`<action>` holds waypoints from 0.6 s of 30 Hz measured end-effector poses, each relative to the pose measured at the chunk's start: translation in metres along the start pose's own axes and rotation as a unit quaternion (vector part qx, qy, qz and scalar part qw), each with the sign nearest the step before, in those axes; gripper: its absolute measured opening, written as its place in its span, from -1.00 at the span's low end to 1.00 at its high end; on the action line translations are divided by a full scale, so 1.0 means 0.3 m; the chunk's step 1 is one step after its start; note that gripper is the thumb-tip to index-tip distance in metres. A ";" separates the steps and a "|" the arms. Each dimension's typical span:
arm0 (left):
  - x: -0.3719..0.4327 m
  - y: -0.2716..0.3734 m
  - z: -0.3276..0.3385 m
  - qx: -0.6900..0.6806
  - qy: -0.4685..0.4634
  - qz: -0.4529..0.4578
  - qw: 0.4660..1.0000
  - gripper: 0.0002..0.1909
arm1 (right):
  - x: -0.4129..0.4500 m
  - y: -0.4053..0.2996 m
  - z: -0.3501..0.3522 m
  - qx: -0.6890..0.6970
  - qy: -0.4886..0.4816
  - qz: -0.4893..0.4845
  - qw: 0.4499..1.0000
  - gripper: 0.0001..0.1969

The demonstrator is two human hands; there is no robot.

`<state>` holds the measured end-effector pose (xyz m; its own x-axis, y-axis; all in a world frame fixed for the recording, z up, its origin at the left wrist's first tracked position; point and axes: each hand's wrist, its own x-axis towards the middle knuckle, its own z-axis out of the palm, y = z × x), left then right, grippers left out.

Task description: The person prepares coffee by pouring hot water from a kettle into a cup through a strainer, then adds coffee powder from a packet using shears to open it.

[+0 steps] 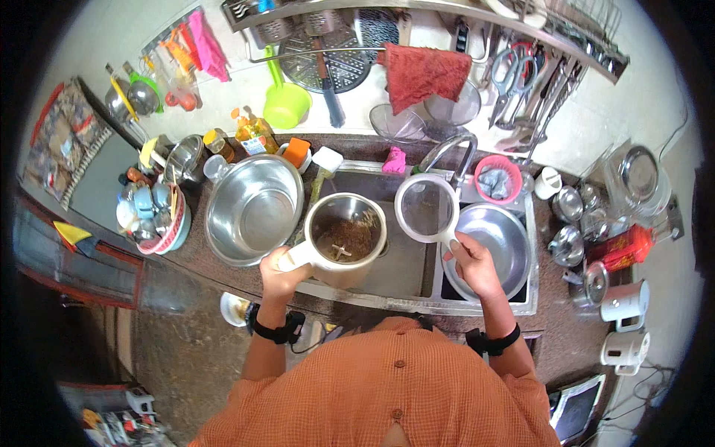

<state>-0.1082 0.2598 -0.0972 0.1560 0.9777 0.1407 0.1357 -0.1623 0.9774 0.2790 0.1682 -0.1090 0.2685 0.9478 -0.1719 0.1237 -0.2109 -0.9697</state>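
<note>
My left hand (281, 274) grips the white handle of a jug with a steel interior (347, 229). Brown wet residue and a small cross-shaped blade (342, 252) show at the jug's bottom. It is held over the left basin of a steel sink (410, 268). In my right hand (473, 262) is a small white-rimmed strainer (427, 208), held by its handle below the curved faucet (449, 151). The strainer's mesh looks bare, though fine bits cannot be made out. Under my right hand, a steel bowl (505, 246) rests over the right basin.
Left of the sink, a large steel basin (262, 212) stands on the brown counter, beside a basket of cups (162, 229). A pink plastic basket (497, 181) sits behind the right bowl. Above hang a red cloth (424, 75), scissors (508, 78) and a green ladle (286, 106).
</note>
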 end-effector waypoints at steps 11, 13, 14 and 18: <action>-0.029 -0.072 0.105 0.015 0.013 0.022 1.000 -0.91 | -0.105 -0.119 0.242 -0.364 -0.014 -0.358 0.860 -0.63; -0.031 -0.064 0.102 -0.021 0.010 -0.029 0.999 -0.90 | -0.127 -0.125 0.261 -0.373 0.007 -0.355 0.857 -0.63; -0.027 -0.064 0.101 -0.023 0.011 -0.029 0.999 -0.90 | -0.124 -0.124 0.261 -0.368 0.025 -0.355 0.859 -0.62; -0.015 -0.038 0.099 -0.001 0.006 0.019 1.000 -0.88 | -0.136 -0.129 0.260 -0.376 0.034 -0.356 0.855 -0.64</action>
<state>-0.0815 0.2531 -0.1137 0.1488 0.9722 0.1807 0.1269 -0.2000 0.9716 0.1887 0.1565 -0.0780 -0.0779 0.8890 0.4513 0.8508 0.2952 -0.4346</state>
